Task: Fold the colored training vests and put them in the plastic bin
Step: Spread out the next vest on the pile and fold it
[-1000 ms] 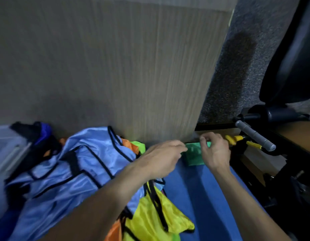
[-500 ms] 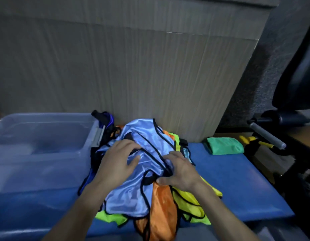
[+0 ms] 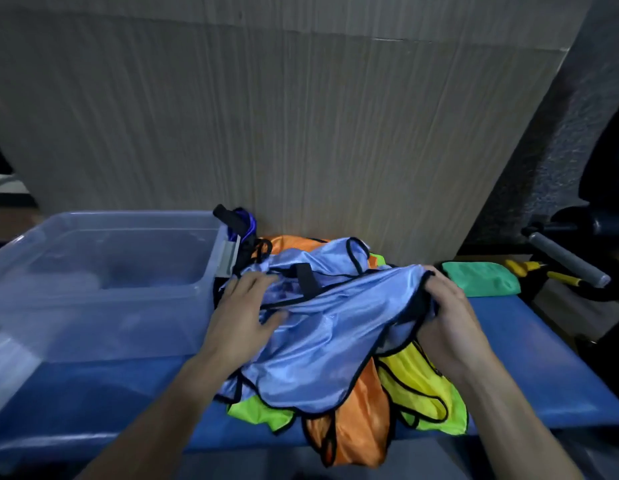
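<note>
Fingers of our left hand [image 3: 247,308] lie spread and fairly straight on the pale blue vest [image 3: 322,327], pressing its left part down, with the thumb pointing right across the cloth. Our right hand [image 3: 446,317] has its fingers curled round the vest's right edge, gripping a bunch of the fabric and its black trim, so that the cloth is pulled taut between our two hands.

We have the blue vest on top of a loose pile that rests on the blue bench [image 3: 530,362]. Under it we see an orange vest [image 3: 353,431] hanging over the near edge of the bench, a yellow vest [image 3: 422,386] to its right and a lime green vest [image 3: 256,412] peeking out to its left.

We see the clear plastic bin [image 3: 103,296] standing on the bench just beside the pile, to its left; whether anything lies in it we cannot tell through the blur. A folded green cloth [image 3: 481,278] lies on the far right end of the bench, close to our right hand. Behind everything stands a wood-grain panel [image 3: 301,133], and a padded grey bar [image 3: 564,259] sticks out at the far right.
</note>
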The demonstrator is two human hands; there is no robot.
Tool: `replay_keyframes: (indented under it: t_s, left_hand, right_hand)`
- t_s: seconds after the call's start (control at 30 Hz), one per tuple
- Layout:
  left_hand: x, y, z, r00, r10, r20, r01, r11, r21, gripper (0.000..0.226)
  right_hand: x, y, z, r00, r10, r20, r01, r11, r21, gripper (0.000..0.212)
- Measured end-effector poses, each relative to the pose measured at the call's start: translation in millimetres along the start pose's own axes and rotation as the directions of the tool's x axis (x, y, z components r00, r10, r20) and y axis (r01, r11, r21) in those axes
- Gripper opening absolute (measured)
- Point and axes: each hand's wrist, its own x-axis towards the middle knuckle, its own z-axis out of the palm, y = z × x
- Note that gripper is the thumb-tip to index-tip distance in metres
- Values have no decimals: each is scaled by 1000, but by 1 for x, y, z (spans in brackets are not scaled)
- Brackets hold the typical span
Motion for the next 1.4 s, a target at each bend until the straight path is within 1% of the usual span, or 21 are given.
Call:
replay_keyframes:
  t_s: [0.03,0.1,0.2,0.27,0.37,0.43,0.5,0.57,0.63,0.73,0.8,0.9,1.03,1.1,1.13,1.2,1.23,1.3,1.33,1.37,1.4]
  left_hand:
    - [1,-1,1,999,35,-10,-34,999,33,37]
    - [1,3,-1,999,45,-14,-45,999,-16,31]
    - [0,21,-12,1000,-30,-7,27,963,-267,32]
    - [-2,28,-19,999,-46,-4,41,916,-400,24]
    - [-7,25,-21,999,-18,-43,3,948,-319,10]
    - [-4,20,-19,993,-26,-113,1,975,-220,10]
    - [3,19,-20,977,-52,-208,9,980,-201,21]
    - [8,23,-25,955,-54,-291,-11,976,-218,26]
    - [8,30,-28,944,-65,-325,-26,963,-269,28]
    - [5,39,-30,922,-130,-364,-3,939,-343,36]
    - [6,41,-30,906,-196,-375,42,924,-381,40]
    - [7,40,-27,908,-214,-360,77,930,-359,40]
    - [12,38,-24,916,-244,-320,118,923,-366,27]
    - [12,43,-20,940,-183,-288,90,947,-308,27]
    - [9,51,-18,951,-110,-288,55,980,-190,38]
    - [-3,73,-15,939,99,-329,-101,995,10,51]
    - [-12,89,-14,929,194,-317,-202,979,6,45]
    - [-35,118,-9,946,307,-103,-321,934,-160,25]
    - [-47,127,-2,947,308,89,-283,934,-218,34]
    - [-55,131,9,922,287,261,-247,953,-175,50]
    - [-61,128,25,892,272,362,-284,959,-20,66]
  right_hand:
    - [1,-2,0,1000,18,-15,-18,1000,16,20]
    - [5,-3,-4,998,42,-54,-45,997,-57,20]
    - [15,-1,-24,983,96,-158,-122,978,-167,27]
    - [23,-2,-40,957,68,-282,-118,979,-165,23]
    - [28,-5,-58,892,-85,-445,0,982,-187,22]
    - [27,0,-63,895,-202,-398,27,915,-402,23]
    - [25,10,-66,943,-213,-254,15,793,-609,29]
    - [19,13,-65,963,-211,-167,27,695,-719,31]
    - [12,-1,-59,937,-329,-117,118,613,-782,29]
    - [1,-23,-50,901,-426,-87,274,711,-648,35]
    - [-3,-26,-49,893,-446,-68,309,715,-628,35]
    - [-4,-18,-56,924,-376,-67,241,710,-661,29]
    - [-9,-24,-59,942,-241,-234,115,886,-450,35]
    - [-10,-29,-60,935,-131,-331,40,963,-268,25]
    - [-8,-28,-61,933,-53,-356,-13,983,-182,23]
    - [-4,-26,-62,942,68,-329,-93,994,-63,34]
    - [-3,-25,-60,950,105,-294,-118,993,-27,41]
    - [-2,-24,-57,961,162,-225,-152,987,58,49]
    - [-2,-25,-55,965,198,-173,-179,977,120,51]
    - [-2,-26,-51,967,228,-110,-204,960,193,53]
    - [-2,-28,-47,972,229,-59,-205,940,273,55]
